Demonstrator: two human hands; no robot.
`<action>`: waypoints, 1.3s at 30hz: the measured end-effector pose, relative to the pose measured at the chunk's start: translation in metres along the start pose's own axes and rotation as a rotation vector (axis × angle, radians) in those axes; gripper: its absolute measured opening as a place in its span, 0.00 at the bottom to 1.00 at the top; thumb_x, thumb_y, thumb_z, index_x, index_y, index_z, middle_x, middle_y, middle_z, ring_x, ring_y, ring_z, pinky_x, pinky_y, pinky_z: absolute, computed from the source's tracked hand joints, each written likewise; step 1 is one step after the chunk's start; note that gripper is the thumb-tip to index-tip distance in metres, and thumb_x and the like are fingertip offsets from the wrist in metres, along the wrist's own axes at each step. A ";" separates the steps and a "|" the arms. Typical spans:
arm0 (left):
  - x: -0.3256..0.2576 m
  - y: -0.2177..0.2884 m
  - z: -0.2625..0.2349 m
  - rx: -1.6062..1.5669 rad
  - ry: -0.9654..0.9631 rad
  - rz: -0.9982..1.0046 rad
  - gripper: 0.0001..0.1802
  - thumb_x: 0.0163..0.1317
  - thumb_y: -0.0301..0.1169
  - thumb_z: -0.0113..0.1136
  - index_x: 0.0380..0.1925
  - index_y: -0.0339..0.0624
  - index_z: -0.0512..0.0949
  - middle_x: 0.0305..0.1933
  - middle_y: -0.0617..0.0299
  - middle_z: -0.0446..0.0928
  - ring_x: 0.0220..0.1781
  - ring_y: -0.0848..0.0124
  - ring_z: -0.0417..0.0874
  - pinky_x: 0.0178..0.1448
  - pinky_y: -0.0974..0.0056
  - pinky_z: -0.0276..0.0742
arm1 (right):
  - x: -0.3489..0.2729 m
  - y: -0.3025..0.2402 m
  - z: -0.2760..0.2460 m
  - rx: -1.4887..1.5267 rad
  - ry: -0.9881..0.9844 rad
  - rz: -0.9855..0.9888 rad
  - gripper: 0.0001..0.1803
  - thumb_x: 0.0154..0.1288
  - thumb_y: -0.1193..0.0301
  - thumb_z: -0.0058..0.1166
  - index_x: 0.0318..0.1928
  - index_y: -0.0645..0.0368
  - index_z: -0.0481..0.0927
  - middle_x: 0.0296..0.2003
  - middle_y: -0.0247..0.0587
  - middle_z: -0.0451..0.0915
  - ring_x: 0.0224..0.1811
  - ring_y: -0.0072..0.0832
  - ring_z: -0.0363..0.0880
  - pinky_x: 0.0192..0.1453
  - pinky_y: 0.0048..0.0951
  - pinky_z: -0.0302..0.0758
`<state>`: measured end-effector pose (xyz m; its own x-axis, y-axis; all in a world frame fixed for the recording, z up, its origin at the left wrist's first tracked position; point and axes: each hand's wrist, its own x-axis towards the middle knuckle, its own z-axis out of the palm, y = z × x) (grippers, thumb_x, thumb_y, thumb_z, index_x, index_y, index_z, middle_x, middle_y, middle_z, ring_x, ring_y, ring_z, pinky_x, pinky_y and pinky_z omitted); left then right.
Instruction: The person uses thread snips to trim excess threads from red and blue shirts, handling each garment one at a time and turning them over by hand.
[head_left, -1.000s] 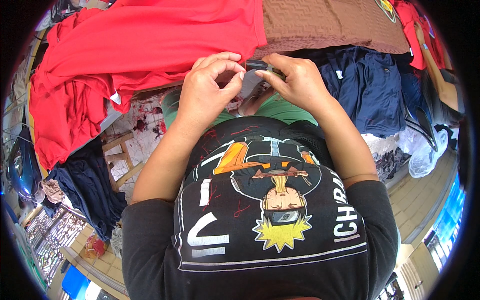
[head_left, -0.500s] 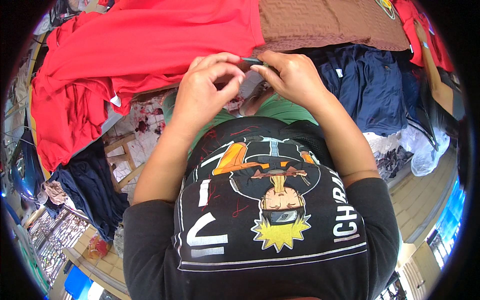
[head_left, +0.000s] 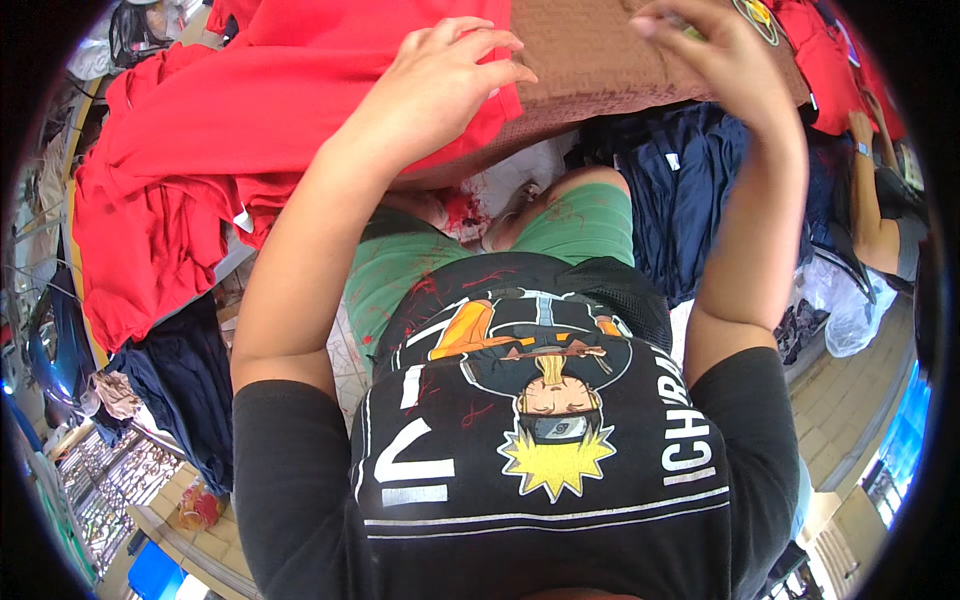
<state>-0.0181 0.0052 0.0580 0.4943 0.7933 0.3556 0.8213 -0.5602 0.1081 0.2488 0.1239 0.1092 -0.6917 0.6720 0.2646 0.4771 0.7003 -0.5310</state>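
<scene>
My left hand [head_left: 440, 80] hovers over a large red garment [head_left: 230, 130] with its fingers apart and nothing in it. My right hand [head_left: 725, 65] is raised at the upper right over a brown knitted cloth [head_left: 585, 70]. Its fingers are curled and blurred, and whether they pinch something small I cannot tell. Both forearms rise from my black printed T-shirt [head_left: 540, 450], and my green shorts [head_left: 580, 225] show below the hands.
Dark navy garments [head_left: 690, 190] lie to the right of the brown cloth, with more red clothes [head_left: 830, 60] beyond. Another person's arm [head_left: 875, 200] reaches in at the right edge. A clear plastic bag [head_left: 850, 310] and another navy garment [head_left: 190, 390] hang lower down.
My hands were together in front of me around a small dark thing. They have parted and lifted, the left over the red garment and the right over the brown cloth.
</scene>
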 end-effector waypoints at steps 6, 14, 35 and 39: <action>0.004 -0.020 0.016 0.067 -0.065 0.007 0.09 0.56 0.31 0.60 0.39 0.50 0.79 0.57 0.66 0.73 0.66 0.62 0.65 0.66 0.53 0.61 | -0.005 -0.019 0.117 0.374 -0.218 0.416 0.17 0.60 0.55 0.59 0.36 0.57 0.86 0.20 0.42 0.79 0.21 0.28 0.77 0.30 0.33 0.74; 0.000 -0.028 0.006 0.003 0.029 0.040 0.06 0.52 0.30 0.63 0.30 0.46 0.76 0.46 0.69 0.79 0.59 0.67 0.74 0.65 0.54 0.62 | 0.005 -0.040 0.130 0.589 -0.306 0.504 0.20 0.59 0.54 0.63 0.22 0.56 0.79 0.13 0.28 0.72 0.16 0.15 0.67 0.22 0.21 0.61; -0.056 0.036 0.005 -0.306 0.243 -0.257 0.09 0.53 0.29 0.66 0.32 0.41 0.76 0.38 0.57 0.77 0.42 0.61 0.80 0.46 0.60 0.75 | -0.004 -0.052 0.139 1.442 -0.092 0.577 0.11 0.62 0.64 0.57 0.29 0.57 0.77 0.13 0.22 0.65 0.11 0.10 0.56 0.14 0.16 0.49; -0.041 0.035 0.005 -0.292 0.367 -0.416 0.17 0.51 0.29 0.69 0.39 0.37 0.73 0.40 0.52 0.79 0.45 0.60 0.82 0.50 0.61 0.76 | -0.006 -0.052 0.134 1.443 -0.154 0.498 0.11 0.63 0.63 0.57 0.28 0.56 0.77 0.13 0.22 0.65 0.10 0.10 0.56 0.14 0.16 0.49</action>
<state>-0.0082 -0.0463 0.0425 -0.0224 0.8544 0.5192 0.7868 -0.3053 0.5364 0.1550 0.0513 0.0270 -0.7171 0.6657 -0.2065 -0.1833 -0.4660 -0.8656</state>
